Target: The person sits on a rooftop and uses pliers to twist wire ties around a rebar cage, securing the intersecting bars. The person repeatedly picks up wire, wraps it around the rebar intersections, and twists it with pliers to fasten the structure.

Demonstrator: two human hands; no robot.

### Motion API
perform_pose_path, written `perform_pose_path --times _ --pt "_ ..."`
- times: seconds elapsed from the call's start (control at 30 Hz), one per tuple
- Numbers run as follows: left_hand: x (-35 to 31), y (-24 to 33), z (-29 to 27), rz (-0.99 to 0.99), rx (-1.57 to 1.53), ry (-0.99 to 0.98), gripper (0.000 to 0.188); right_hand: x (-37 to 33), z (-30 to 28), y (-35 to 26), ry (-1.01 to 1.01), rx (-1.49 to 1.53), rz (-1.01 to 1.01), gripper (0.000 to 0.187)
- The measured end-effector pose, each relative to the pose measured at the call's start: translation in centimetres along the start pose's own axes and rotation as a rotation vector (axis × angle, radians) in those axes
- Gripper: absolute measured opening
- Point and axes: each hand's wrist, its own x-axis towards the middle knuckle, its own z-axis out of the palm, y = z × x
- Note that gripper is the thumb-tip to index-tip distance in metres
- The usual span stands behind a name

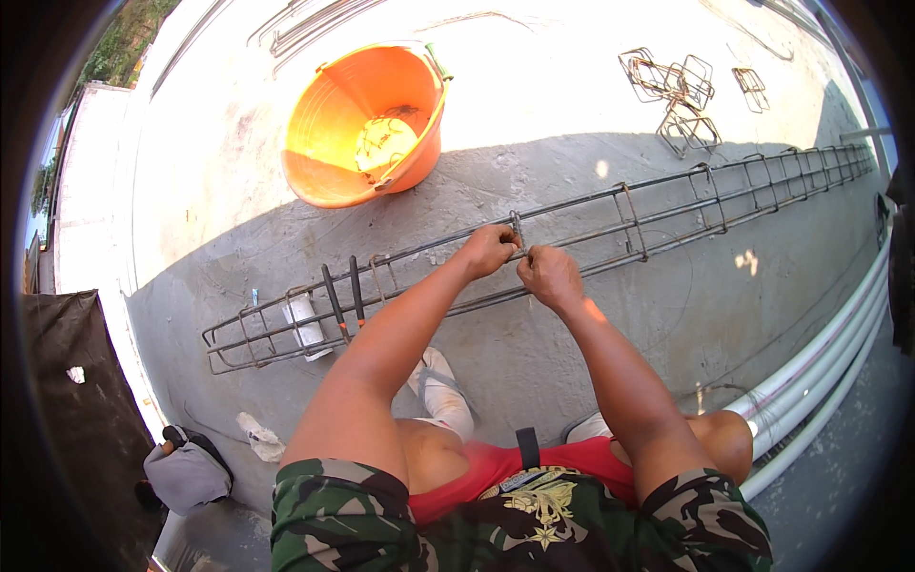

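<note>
A long, narrow rebar cage [591,227] of dark steel bars and square stirrups lies across the floor before me. Near its middle, my left hand [489,251] is closed, thumb and fingers pinched against a stirrup [517,221] on the bars. Just to its right, the fingers of my right hand [553,275] are curled tight by the same stirrup's lower end; what they grip is hidden. A tool with two long dark handles [334,297], orange at one end, rests on the cage left of my forearm. Beneath the cage there is a white object [303,322].
An orange bucket [319,143] with wire pieces inside stands beyond the cage. Loose stirrups [681,91] lie at the far right. White pipes [820,367] run along the right side. A grey bag [189,474] sits at lower left, near a crumpled white item [259,437].
</note>
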Motion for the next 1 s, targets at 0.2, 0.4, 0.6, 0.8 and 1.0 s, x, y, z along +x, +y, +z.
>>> perform_pose_path --times 0.2,0.4,0.6,0.8,1.0 --pt "-1.2 -0.6 -0.1 0.041 0.122 -0.083 0.033 2.0 -2.2 1.7 -0.285 0.032 -0.083 0.026" --pt "-2.5 0.6 2.7 0.110 0.467 0.138 0.029 3.1 -2.7 1.3 -0.332 -0.040 -0.122 0.023" --pt "-3.5 0.8 2.8 0.526 0.534 0.339 0.015 3.2 -2.6 1.9 -0.299 0.001 -0.160 0.023" --pt "-2.5 4.2 0.4 0.153 0.478 0.055 0.023 2.2 -2.9 2.1 -0.289 0.101 -0.026 0.024" --pt "-1.9 4.2 -0.8 0.046 0.206 -0.113 0.029 0.1 -1.3 0.7 -0.163 0.030 0.203 0.024"
